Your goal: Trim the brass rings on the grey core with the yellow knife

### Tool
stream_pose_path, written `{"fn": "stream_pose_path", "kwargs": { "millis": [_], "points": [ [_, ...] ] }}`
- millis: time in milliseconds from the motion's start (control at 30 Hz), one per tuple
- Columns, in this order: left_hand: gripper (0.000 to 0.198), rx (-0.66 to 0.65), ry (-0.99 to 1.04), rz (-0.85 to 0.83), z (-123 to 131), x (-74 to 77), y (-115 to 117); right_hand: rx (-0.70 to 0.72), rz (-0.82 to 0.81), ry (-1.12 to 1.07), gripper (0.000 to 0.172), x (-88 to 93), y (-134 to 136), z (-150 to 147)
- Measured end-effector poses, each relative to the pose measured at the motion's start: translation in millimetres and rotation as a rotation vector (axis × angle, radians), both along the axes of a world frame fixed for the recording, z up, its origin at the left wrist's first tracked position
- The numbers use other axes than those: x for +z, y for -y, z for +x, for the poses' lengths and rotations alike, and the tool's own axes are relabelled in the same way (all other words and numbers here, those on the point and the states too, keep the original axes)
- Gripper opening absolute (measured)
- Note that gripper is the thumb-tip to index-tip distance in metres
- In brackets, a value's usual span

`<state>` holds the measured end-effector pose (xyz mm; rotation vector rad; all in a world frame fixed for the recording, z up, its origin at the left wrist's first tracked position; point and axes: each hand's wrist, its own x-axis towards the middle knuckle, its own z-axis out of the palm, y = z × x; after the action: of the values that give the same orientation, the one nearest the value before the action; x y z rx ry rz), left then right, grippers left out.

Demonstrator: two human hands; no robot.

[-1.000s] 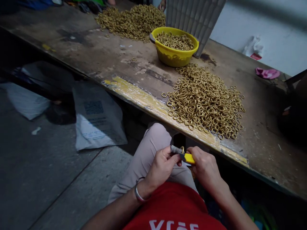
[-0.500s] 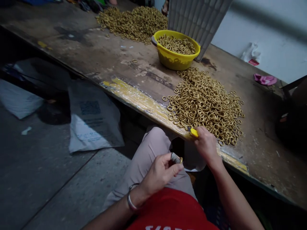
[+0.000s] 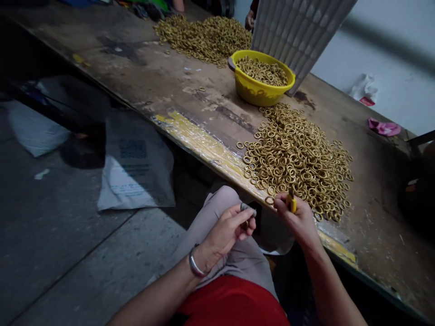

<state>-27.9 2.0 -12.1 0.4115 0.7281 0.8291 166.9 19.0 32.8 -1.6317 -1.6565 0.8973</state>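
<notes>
My left hand [image 3: 226,233] is above my lap, fingers closed around a brass-coloured ring [image 3: 246,224] that shows only in part. A grey wrap [image 3: 248,209] covers one of its fingertips. At the table's front edge, my right hand [image 3: 301,224] grips a small yellow cutter [image 3: 292,203], its dark tip pointing up. One loose ring [image 3: 269,200] is at my right fingertips; I cannot tell whether they pinch it. Just beyond that hand spreads a large pile of the same rings [image 3: 299,158].
A yellow basin [image 3: 261,93] full of rings stands behind the near pile, against a grey ribbed crate [image 3: 295,40]. Another ring pile [image 3: 207,38] lies farther back, near another person's hand [image 3: 249,20]. A pink cloth [image 3: 384,127] lies at right; a white sack [image 3: 136,176] stands on the floor.
My right hand has turned, so the cutter now points up instead of left. My left hand has risen slightly and its fingers have closed further over the ring. The view has shifted.
</notes>
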Motion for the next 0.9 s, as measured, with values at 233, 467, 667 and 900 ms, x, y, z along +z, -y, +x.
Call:
{"fn": "stream_pose_path", "kwargs": {
  "millis": [233, 467, 667, 900],
  "points": [
    [0.029, -0.127, 0.106, 0.065, 3.5, 11.3, 6.3, -0.089, -0.326, -0.681, 0.032, -9.7, 31.1, -16.0],
    [0.032, -0.113, 0.1, 0.033, 6.5, 25.8, 17.2, -0.059, -0.329, -0.647, 0.033, -8.9, 42.4, -23.5],
    [0.032, -0.054, -0.068, 0.134, 10.7, 26.4, 27.9, 0.098, 0.126, -0.028, 0.015, 5.3, 54.1, -19.3],
    [0.024, -0.009, -0.361, 0.302, 10.1, 31.4, 30.2, 0.195, 0.194, 0.583, 0.033, 3.1, 70.2, -16.8]
  ]
}}
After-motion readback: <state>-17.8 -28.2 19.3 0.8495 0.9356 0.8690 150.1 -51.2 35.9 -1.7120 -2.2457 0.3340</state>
